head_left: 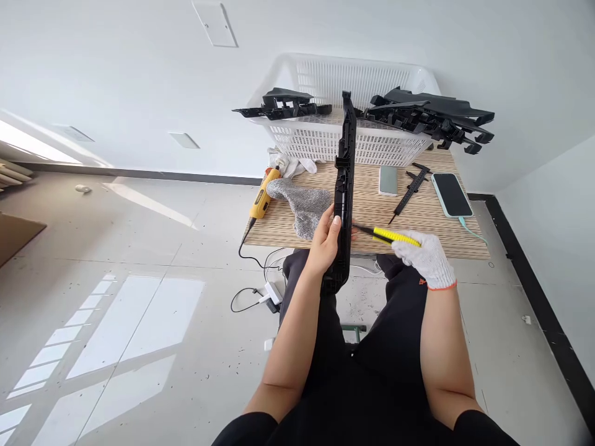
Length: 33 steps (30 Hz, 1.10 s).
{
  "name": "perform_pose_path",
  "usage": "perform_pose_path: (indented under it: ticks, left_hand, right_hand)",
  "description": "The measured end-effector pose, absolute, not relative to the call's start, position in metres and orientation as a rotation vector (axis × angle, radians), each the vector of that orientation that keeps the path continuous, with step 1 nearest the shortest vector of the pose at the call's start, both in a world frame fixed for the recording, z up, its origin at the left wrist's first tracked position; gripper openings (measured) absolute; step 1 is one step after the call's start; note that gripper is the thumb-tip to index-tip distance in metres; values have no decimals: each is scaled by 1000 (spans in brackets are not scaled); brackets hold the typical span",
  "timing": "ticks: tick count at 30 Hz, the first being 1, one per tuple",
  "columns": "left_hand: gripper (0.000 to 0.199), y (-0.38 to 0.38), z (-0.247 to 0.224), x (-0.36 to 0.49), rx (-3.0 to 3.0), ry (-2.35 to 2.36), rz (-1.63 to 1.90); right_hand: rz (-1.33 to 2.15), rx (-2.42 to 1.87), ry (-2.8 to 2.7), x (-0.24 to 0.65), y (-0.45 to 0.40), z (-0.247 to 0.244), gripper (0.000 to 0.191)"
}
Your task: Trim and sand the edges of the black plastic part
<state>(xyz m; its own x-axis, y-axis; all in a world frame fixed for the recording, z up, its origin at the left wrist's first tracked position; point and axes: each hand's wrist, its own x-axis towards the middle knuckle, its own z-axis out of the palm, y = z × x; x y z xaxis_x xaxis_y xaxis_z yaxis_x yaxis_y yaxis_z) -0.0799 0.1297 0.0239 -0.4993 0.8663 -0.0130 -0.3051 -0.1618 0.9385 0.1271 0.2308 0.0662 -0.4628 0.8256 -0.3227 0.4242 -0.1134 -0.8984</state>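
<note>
At the worktop (418, 246), the left hand (323, 244) clasps a long black part (344, 193); the gloved right hand (426, 255) is wrapped around a yellow-handled tool (394, 236). Lettering (260, 197) on the power tool (266, 189) is unreadable.

The black part (344, 186) hides most of the fingers of the left grip (324, 243) and a strip of the basket (307, 141) behind it. The gloved right grip (425, 254) covers some of the yellow-handled tool (385, 235), whose dark tip is too small to tell whether it touches the part. Lettering on the yellow power tool (264, 193) and markings on the caliper (411, 192) are too fine to read. The cardboard (18, 235) is cut off at the left edge, both sleeves (248, 430) at the bottom.
</note>
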Motion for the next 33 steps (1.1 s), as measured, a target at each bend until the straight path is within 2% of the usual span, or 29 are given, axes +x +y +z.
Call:
perform_pose_path:
  ticks: [9, 15, 21, 23, 29, 33]
  left_hand:
    - [72, 130, 25, -80, 665, 1240, 1789]
    - [66, 130, 22, -82, 648, 1213, 1776]
    - [65, 130, 23, -86, 615, 1185, 1784]
    - [66, 128, 26, -86, 639, 1207, 1776]
    - [49, 126, 31, -85, 663, 1272, 1720]
    - [53, 129, 25, -83, 655, 1273, 1820]
  right_hand:
    - [1705, -1398, -1772, 127, 232, 62, 49]
    - [1720, -1375, -1753, 125, 232, 64, 41]
    - [1641, -1332, -1405, 123, 233, 60, 38]
    - [1666, -1325, -1410, 124, 233, 60, 41]
    - [1745, -1322, -1477, 129, 230, 65, 46]
    - [1841, -1308, -1690, 131, 232, 64, 35]
